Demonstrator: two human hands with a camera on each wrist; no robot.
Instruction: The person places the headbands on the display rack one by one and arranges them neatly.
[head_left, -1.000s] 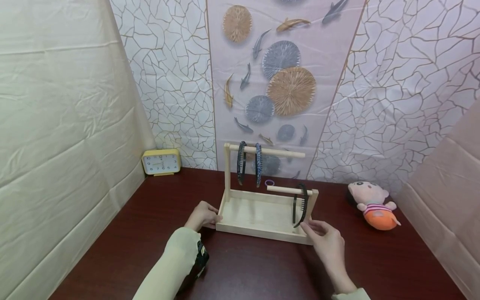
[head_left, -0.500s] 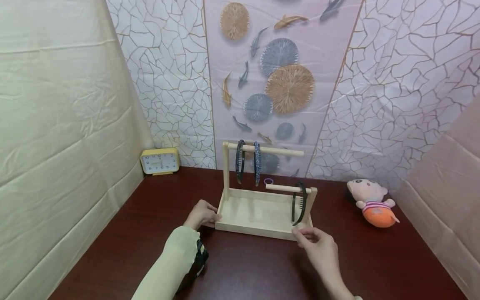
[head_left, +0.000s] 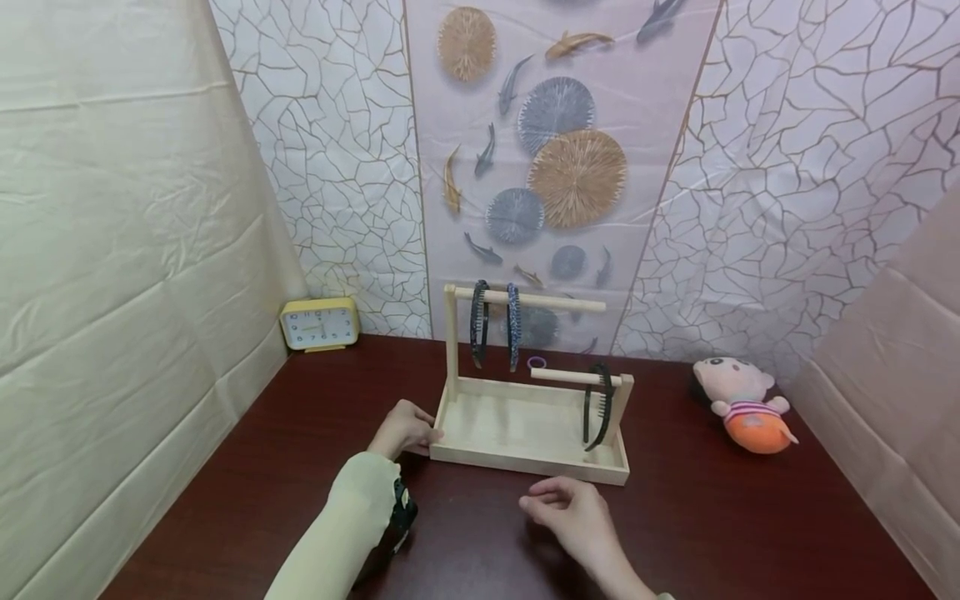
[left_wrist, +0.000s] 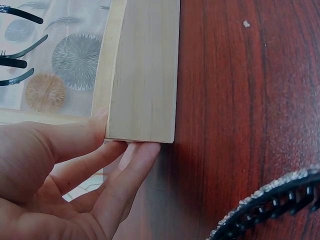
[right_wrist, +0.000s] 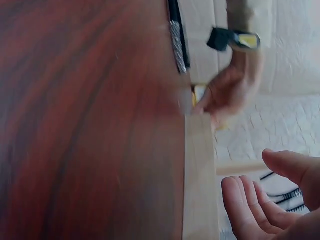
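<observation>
A pale wooden headband rack (head_left: 517, 464), a shallow tray with two rods, stands on the table. My left hand (head_left: 403, 429) holds its front left corner, thumb (left_wrist: 80, 135) on the rim and fingers against the end. My right hand (head_left: 573, 512) is in front of the tray, apart from it, fingers loosely bent, holding nothing. On the upper rod hang a dark headband (head_left: 478, 325) and a blue glittery headband (head_left: 513, 325); a black headband (head_left: 604, 408) hangs on the lower rod. A silver-trimmed headband (left_wrist: 270, 202) lies near my left hand, mostly hidden by the forearm in the head view.
Behind the rack lies a purple hair tie (head_left: 536, 362). A yellow clock (head_left: 320, 323) stands at the back left, and a plush doll (head_left: 750, 408) lies at the right. Cloth-covered walls (head_left: 352, 183) close off the back and sides.
My right hand has left the rack's front right corner and moved left and toward me. My left hand keeps its hold on the tray; the headbands hang as before.
</observation>
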